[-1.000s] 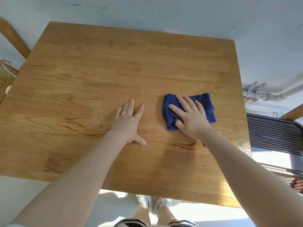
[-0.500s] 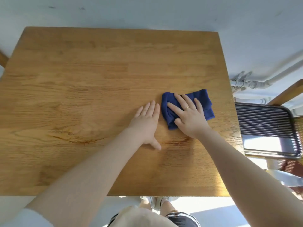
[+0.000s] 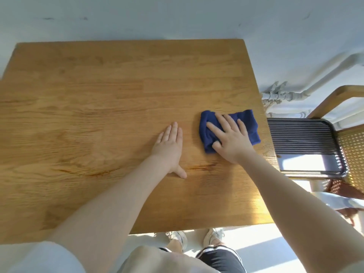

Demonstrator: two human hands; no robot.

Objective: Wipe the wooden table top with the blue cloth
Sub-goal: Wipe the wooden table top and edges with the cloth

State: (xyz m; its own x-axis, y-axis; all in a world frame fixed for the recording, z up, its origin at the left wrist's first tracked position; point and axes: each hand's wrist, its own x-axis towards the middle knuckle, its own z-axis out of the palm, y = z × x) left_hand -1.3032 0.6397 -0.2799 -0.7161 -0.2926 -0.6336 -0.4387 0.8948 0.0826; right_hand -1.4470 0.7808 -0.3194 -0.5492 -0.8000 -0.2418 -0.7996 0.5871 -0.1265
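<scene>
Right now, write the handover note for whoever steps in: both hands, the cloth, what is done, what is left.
Left hand: flat on the wooden table top, fingers straight, holding nothing.
Right hand: fingers spread, pressing the blue cloth down.
Cloth: bunched, near the table's right edge, beside the chair.
Done: cannot tell how much has been wiped; no wipe marks show.
Left: probably the wide left and far parts of the top.
</scene>
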